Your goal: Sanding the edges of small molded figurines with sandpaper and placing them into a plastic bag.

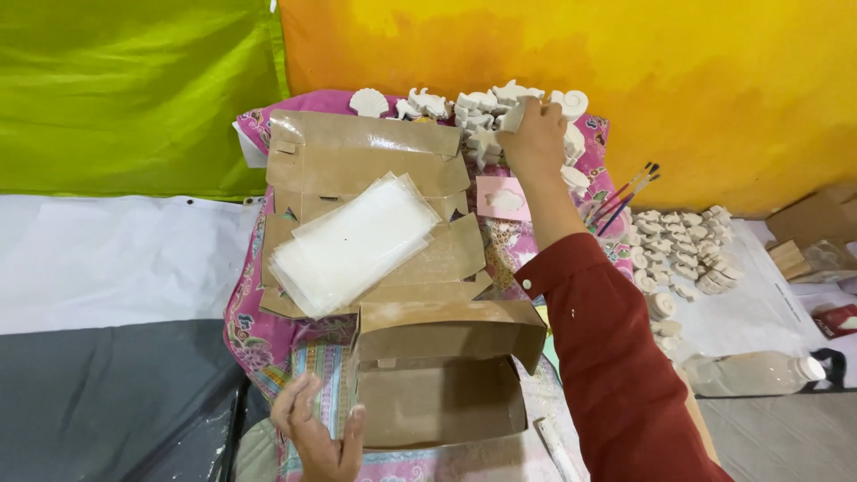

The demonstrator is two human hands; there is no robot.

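Head view: right hand (pixel 533 134) reaches far back, fingers closed on a white plaster figure (pixel 511 119) in the pile by the yellow wall. Left hand (pixel 317 433), fingers spread, steadies open cardboard box (pixel 437 384) at its near-left corner. Looks like pick step; next move calls for carrying the fig. back w/o knocking neighbours.

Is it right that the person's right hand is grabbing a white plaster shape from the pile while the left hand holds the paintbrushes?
Not quite. In the head view the left hand rests on the open cardboard box, not the paintbrushes, which lie untouched to the right. The rest holds: the right hand is grabbing a white plaster shape from the pile.
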